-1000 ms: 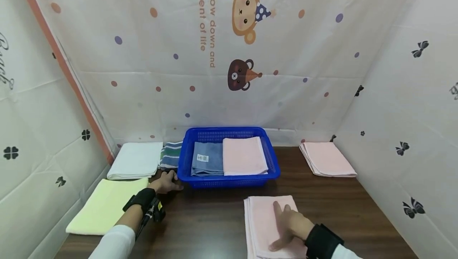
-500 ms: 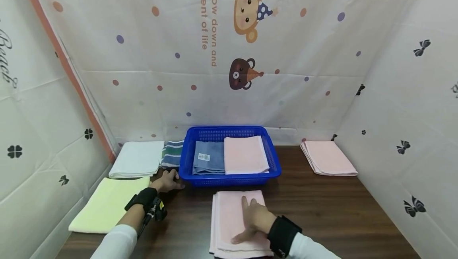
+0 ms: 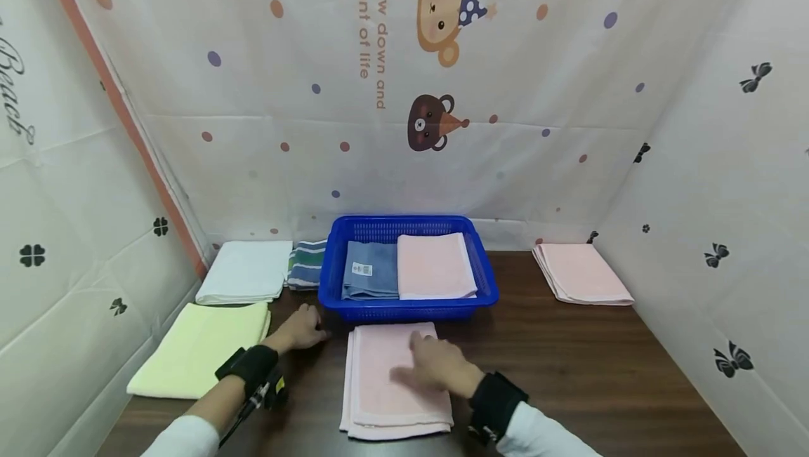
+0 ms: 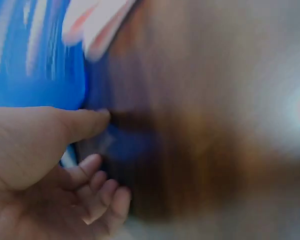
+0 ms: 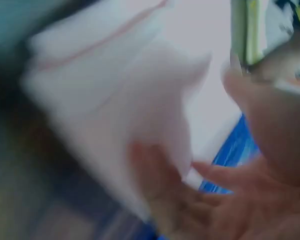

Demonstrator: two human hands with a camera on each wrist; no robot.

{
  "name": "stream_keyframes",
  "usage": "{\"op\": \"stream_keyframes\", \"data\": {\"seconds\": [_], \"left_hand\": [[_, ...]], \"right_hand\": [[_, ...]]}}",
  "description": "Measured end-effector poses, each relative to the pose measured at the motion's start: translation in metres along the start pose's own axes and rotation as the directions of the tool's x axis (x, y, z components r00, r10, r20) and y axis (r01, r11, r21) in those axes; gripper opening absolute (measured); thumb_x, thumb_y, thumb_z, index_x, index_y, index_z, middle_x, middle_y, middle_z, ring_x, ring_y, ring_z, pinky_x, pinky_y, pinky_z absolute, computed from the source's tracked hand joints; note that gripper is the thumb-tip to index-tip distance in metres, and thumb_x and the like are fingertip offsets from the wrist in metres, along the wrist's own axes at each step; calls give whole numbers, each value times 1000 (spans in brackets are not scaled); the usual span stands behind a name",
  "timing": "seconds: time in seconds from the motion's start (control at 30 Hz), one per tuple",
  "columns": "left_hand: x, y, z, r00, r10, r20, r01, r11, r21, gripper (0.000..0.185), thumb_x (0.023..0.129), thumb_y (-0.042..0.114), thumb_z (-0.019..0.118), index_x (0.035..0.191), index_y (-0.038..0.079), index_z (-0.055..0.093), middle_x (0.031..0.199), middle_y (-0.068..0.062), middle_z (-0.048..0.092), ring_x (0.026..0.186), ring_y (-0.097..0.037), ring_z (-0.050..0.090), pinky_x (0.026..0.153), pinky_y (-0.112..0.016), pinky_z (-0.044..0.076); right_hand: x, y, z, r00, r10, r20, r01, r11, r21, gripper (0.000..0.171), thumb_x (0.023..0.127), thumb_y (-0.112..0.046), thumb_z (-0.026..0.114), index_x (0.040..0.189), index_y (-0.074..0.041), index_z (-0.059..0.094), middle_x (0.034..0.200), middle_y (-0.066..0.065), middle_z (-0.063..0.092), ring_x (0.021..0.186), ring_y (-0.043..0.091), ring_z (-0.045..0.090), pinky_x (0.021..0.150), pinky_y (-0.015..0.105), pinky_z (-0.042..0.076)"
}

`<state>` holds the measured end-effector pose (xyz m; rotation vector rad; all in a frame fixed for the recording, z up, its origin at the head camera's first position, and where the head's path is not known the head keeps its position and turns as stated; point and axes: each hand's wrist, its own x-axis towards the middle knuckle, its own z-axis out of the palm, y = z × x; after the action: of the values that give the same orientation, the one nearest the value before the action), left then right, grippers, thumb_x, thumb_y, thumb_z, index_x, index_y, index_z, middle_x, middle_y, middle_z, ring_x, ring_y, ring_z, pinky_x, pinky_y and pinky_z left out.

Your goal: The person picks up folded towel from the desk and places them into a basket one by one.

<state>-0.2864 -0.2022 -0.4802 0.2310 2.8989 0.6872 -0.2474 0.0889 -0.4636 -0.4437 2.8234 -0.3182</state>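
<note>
Head view: right hand (image 3: 436, 364) flat on pink towel (image 3: 395, 401).

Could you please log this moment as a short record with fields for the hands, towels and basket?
left hand: rests on the table by the basket's front left corner, holds nothing
right hand: fingers flat on the pink folded towel
blue basket: holds a blue towel and a pink towel
left side: white, striped, yellow towels
</note>
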Motion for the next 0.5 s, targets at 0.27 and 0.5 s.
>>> {"op": "stream_keyframes", "data": {"seconds": [0.27,0.5], "left_hand": [[-37,44,31,997,-34,72,51,967,-249,44,96,39,67,64,12,54,57,3,46,52,-10,43,47,-22,31],[-44,69,38,977,-159,140,201,906,-372,46,87,26,75,115,-9,62,93,-12,66,76,-19,58,64,-31,51]], "right_hand": [[-11,48,8,982,-6,-187,43,980,196,44,85,-40,81,67,-8,58,63,-2,45,57,13,43,46,27,33],[-10,43,16,997,-20,-80,54,892,448,39,87,-29,80,69,-9,52,58,-5,42,49,7,43,43,21,34]]}}
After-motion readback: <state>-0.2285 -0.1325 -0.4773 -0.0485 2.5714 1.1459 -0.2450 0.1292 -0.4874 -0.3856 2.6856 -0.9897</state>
